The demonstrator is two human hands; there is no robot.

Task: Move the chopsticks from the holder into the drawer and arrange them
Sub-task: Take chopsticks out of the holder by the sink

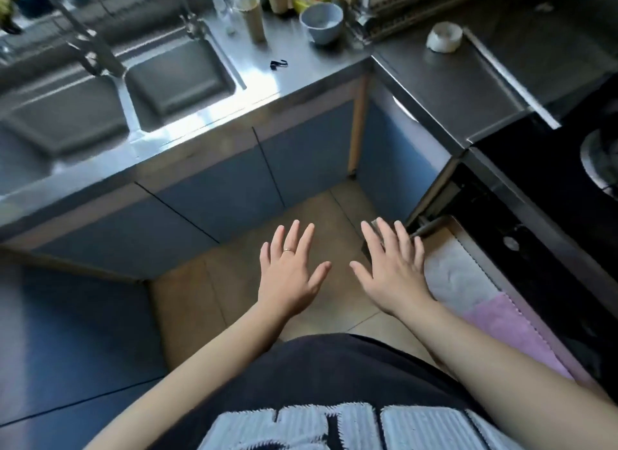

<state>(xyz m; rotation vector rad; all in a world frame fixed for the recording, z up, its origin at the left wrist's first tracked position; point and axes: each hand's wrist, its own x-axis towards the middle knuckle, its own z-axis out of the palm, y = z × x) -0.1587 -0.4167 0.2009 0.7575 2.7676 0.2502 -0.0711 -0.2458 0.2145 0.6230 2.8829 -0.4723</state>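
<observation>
A: What's in shot?

B: Head-cam view looking down into a kitchen corner. Both hands are out in front, palms down, over the tiled floor point(301, 212). The left hand point(291, 275) has its fingers straight and spread and holds nothing; there's a ring point(288, 249) on one finger. The right hand point(393, 269) is the same: flat, fingers apart, nothing in it.

A: And the chopsticks?

B: Can't make them out, too blurry. A tall beige holder point(254, 21) stands at the back of the steel counter, btwn the sink point(180, 78) and a blue cup point(321, 23). Can't tell what's inside it.

A: Drawer?

B: The drawer point(496, 275) is pulled out at the right, under the stove side. It's lined w/ a white cloth point(454, 275) and, nearer the person, a pink cloth point(511, 329). A dark-handled utensil point(429, 229) lies at its far end, just beside the right hand's fingertips. Can't tell if they touch it.
</observation>
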